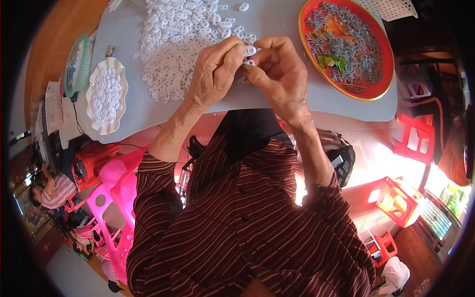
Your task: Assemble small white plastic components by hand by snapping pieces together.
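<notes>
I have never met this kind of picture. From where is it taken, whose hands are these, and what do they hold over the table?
There is no machine here: one person works with bare hands. The single picture comes from a wide camera worn on the head, looking down, so edges bend and the person's striped shirt shows. The left hand and right hand meet, holding small white pieces at the fingertips; the fingers partly hide the grip. On the grey table lies a heap of white pieces. A red tray on the right holds grey screw-like parts; a wavy-edged dish on the left holds more white pieces.
</notes>
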### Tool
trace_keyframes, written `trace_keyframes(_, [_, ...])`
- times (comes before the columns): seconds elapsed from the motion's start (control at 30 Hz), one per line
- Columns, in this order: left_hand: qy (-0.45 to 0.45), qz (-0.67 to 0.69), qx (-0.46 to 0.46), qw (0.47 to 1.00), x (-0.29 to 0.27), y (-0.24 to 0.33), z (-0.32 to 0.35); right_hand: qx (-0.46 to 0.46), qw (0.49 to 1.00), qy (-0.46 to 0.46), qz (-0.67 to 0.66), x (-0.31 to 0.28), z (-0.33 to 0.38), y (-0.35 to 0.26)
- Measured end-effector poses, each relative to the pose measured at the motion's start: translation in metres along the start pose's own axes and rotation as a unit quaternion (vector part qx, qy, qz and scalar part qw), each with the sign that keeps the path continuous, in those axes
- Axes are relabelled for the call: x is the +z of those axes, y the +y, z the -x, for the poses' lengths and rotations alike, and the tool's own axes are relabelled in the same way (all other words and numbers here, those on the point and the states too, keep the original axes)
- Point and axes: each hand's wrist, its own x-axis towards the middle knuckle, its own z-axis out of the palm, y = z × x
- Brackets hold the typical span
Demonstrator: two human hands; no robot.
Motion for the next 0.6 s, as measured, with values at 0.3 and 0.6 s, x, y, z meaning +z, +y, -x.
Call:
trace_keyframes(0.3, [0.005, 0.002, -0.017, 1.000, -0.0012, 0.0000, 0.0011, 0.016, 1.000, -0.004, 0.017, 0.0004, -0.0015, -0.0011])
trace_keyframes(0.6, [0.008, -0.007, 0.002, 1.000, 0.0001, -0.0046, 0.0014, 0.017, 1.000, 0.006, 0.004, -0.0003, -0.0018, -0.0043])
